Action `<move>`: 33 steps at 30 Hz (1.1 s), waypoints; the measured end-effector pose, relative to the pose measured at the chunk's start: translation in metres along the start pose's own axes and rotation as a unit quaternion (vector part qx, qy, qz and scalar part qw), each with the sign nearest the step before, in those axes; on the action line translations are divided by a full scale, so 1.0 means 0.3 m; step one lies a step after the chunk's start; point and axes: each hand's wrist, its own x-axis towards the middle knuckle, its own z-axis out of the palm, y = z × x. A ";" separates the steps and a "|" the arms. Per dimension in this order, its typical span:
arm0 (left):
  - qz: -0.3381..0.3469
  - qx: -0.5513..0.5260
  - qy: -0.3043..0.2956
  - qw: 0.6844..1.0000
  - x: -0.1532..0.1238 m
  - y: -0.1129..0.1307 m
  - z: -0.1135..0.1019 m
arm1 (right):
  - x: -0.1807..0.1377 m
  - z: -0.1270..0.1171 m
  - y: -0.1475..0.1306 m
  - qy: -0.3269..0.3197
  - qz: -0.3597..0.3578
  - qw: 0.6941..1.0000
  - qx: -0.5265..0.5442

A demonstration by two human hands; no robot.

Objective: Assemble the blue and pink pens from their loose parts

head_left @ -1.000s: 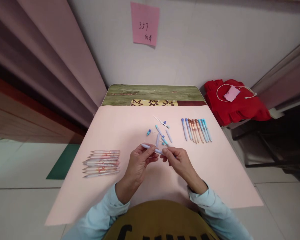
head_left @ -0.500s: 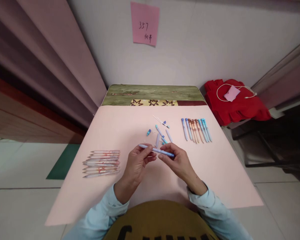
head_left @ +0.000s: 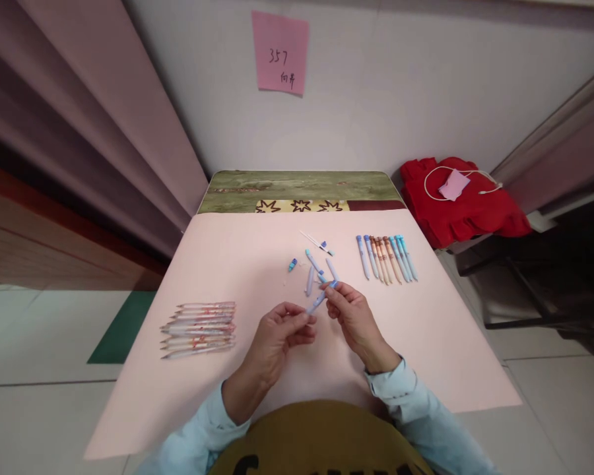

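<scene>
My right hand (head_left: 352, 318) pinches a pale blue pen (head_left: 321, 297) near its blue end, the pen pointing down-left toward my left hand (head_left: 278, 332). The left hand's fingers are curled with their tips at the pen's lower end; I cannot tell whether they grip it. Just beyond the hands lie loose pen parts (head_left: 313, 265): barrels, a small blue cap (head_left: 292, 264) and a thin refill (head_left: 313, 240). All of it rests on a pink sheet (head_left: 228, 257) covering the table.
A row of several assembled pens (head_left: 386, 258) lies at the right of the sheet. A stack of pale pen pieces (head_left: 200, 329) lies at the left. A red cloth (head_left: 462, 204) with a white cable sits to the right. A pink note (head_left: 280, 51) hangs on the wall.
The pen was held level between both hands; now it is tilted, its blue end up by my right hand. My left hand has dropped lower and curled.
</scene>
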 end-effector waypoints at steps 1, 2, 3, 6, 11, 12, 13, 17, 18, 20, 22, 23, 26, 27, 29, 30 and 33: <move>-0.007 0.033 -0.014 0.999 -0.012 0.000 0.004 | 0.006 -0.006 0.004 -0.001 0.013 1.000 0.003; -0.008 0.056 -0.030 0.998 -0.025 0.003 0.008 | 0.011 -0.012 0.011 -0.003 0.034 0.999 0.012; -0.002 0.070 -0.046 0.996 -0.036 0.009 0.014 | 0.016 -0.018 0.018 -0.005 0.063 0.998 0.028; 0.039 0.079 -0.091 0.992 -0.065 0.035 0.032 | 0.025 -0.028 0.046 -0.023 0.156 0.982 0.104; 0.053 0.093 -0.080 0.991 -0.065 0.053 0.035 | 0.013 -0.014 0.051 -0.036 0.169 0.976 0.131; 0.041 0.095 -0.069 0.992 -0.058 0.048 0.030 | 0.008 -0.008 0.044 -0.032 0.155 0.981 0.115; 0.022 0.095 -0.064 0.993 -0.049 0.042 0.022 | 0.003 -0.002 0.037 -0.029 0.140 0.985 0.098; -0.064 0.081 -0.090 0.991 -0.021 0.011 -0.005 | -0.016 0.015 0.029 -0.037 0.112 0.992 0.042; -0.075 0.075 -0.095 0.990 -0.018 0.004 -0.009 | -0.019 0.016 0.032 -0.043 0.115 0.992 0.035; -0.082 0.067 -0.097 0.990 -0.018 -0.007 -0.010 | -0.023 0.018 0.043 -0.059 0.130 0.989 0.030; -0.078 0.059 -0.094 0.991 -0.022 -0.011 -0.005 | -0.024 0.018 0.053 -0.074 0.145 0.986 0.033; -0.075 0.057 -0.092 0.991 -0.025 -0.011 -0.002 | -0.024 0.017 0.056 -0.076 0.148 0.985 0.036; -0.073 0.052 -0.091 0.992 -0.030 -0.008 0.005 | -0.021 0.015 0.058 -0.061 0.134 0.988 0.045; -0.074 0.050 -0.093 0.992 -0.031 -0.007 0.007 | -0.019 0.013 0.057 -0.057 0.127 0.989 0.045; -0.076 0.043 -0.099 0.991 -0.030 -0.008 0.009 | -0.019 0.009 0.054 -0.065 0.124 0.989 0.040; -0.077 0.038 -0.104 0.991 -0.030 -0.010 0.010 | -0.020 0.007 0.052 -0.076 0.129 0.988 0.037; -0.070 0.030 -0.124 0.989 -0.027 -0.015 0.013 | -0.026 0.000 0.043 -0.110 0.147 0.982 0.043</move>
